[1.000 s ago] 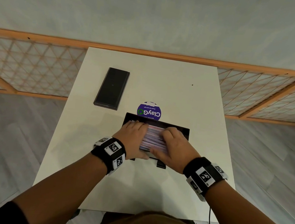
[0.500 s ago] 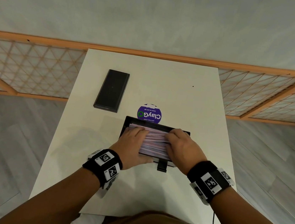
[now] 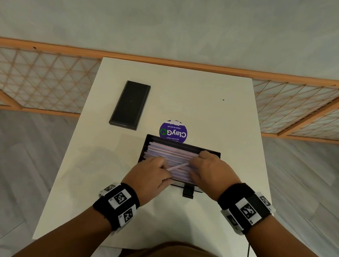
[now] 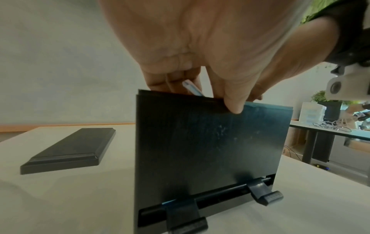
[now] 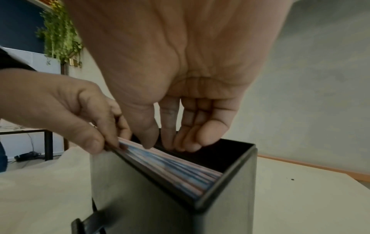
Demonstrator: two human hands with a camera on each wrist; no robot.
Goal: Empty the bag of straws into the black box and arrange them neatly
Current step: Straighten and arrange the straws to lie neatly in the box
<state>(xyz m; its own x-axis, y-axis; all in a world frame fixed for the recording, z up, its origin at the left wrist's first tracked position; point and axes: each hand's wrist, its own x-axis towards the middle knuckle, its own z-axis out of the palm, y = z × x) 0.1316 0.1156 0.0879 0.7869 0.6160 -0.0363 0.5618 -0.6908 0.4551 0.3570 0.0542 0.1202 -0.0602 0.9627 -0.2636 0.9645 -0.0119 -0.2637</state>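
The straws (image 3: 167,152) lie side by side in the black box (image 3: 212,152) at mid-table. Your left hand (image 3: 150,175) pinches one slanted straw (image 3: 177,166); your right hand (image 3: 212,172) rests relaxed fingers on the stack. Lower it parallel — gently, pressing flat.

Surface finishes, work area

Black box (image 3: 183,146): matt plastic, faint scuffs on its outer wall. Straws (image 3: 169,156): smooth, pink and blue. Table (image 3: 189,101): smooth matt white. Lid (image 3: 130,105), upper left: black with slight sheen. Screen (image 3: 42,78): wooden lattice.
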